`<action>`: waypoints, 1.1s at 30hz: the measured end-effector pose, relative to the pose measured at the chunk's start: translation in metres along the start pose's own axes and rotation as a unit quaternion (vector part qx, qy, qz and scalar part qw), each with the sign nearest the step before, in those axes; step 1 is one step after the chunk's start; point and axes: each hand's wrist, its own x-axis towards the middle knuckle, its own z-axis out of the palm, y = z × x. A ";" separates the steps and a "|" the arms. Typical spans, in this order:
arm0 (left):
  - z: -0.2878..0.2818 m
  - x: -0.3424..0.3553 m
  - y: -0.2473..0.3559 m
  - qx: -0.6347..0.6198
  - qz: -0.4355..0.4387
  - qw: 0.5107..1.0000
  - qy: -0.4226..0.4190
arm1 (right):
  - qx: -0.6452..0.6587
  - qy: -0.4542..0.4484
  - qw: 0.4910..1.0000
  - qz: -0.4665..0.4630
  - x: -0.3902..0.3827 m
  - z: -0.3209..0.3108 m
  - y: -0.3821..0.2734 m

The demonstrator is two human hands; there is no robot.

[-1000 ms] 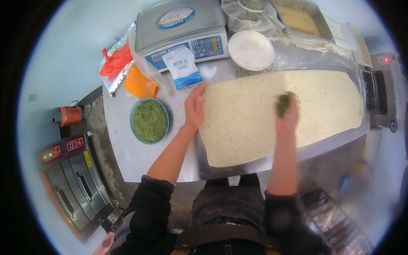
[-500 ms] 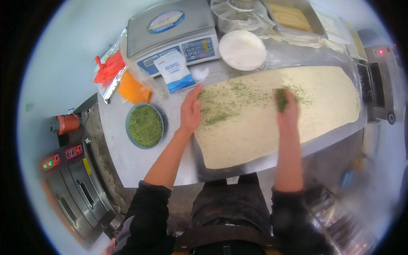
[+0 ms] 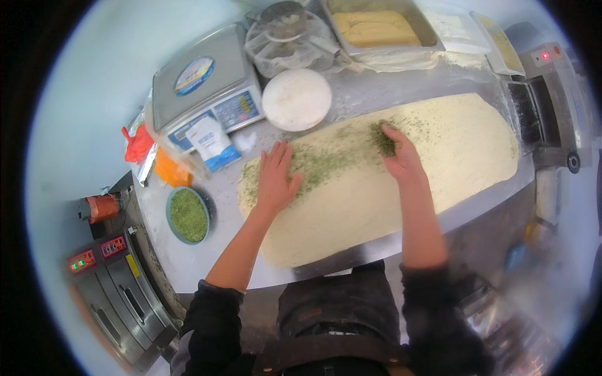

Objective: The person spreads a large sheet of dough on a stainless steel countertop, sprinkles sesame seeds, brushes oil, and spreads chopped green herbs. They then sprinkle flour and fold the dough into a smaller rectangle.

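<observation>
A wide sheet of pale dough [image 3: 351, 207] lies across the steel table, with chopped green herbs [image 3: 332, 160] scattered along its far half. My left hand [image 3: 274, 178] rests flat on the sheet's left end, fingers stretched and thumb apart, over some of the scattered bits. Toward the right, my right hand [image 3: 406, 160] is curled around a clump of chopped herbs [image 3: 383, 140], just above the dough. More chopped herbs [image 3: 189, 213] fill a blue-green bowl [image 3: 176, 234], which stands left of the dough.
Behind my left hand are a digital scale [image 3: 200, 78], a white-and-blue packet [image 3: 213, 143] and a round white container [image 3: 296, 100]. A metal pan [image 3: 433, 39] of yellow dough stands at the back. A machine [image 3: 558, 113] borders the table's right end; an oven [image 3: 125, 294] stands lower left.
My left hand has turned from the dough's left edge to lie flat on it. Green bits cover more of the far half. The whole view has shifted, so table things appear further left.
</observation>
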 end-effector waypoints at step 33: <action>0.188 0.190 0.315 0.094 0.012 0.983 -0.159 | -0.149 -0.010 0.987 -0.053 0.065 -0.163 -0.270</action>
